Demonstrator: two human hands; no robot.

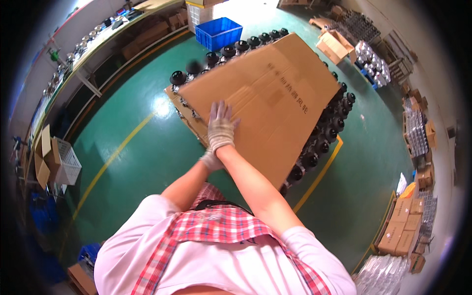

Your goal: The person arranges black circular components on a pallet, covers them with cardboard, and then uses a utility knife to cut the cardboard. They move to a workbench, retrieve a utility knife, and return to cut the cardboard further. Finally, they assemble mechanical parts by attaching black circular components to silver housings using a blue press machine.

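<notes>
A large flat cardboard sheet [265, 113], brown with dark printing, lies slanted over several black round-topped parts [227, 51] with metal bodies. My right hand [221, 127], in a pale glove, rests on the sheet near its left edge with the fingers stretched out. Below that wrist is my gloved left hand [211, 161], close to the sheet's lower left edge. Its fingers are hidden, so whether it grips the edge cannot be seen. Another brown cardboard layer [189, 118] shows beneath the parts on the left side.
Behind the stack stands a blue plastic crate [219, 33]. A long workbench [88, 61] with small parts runs along the left wall. An open carton [46, 152] and white basket [69, 162] sit at left. Cartons [400, 223] and wrapped goods line the right. Yellow lines [118, 152] mark the green floor.
</notes>
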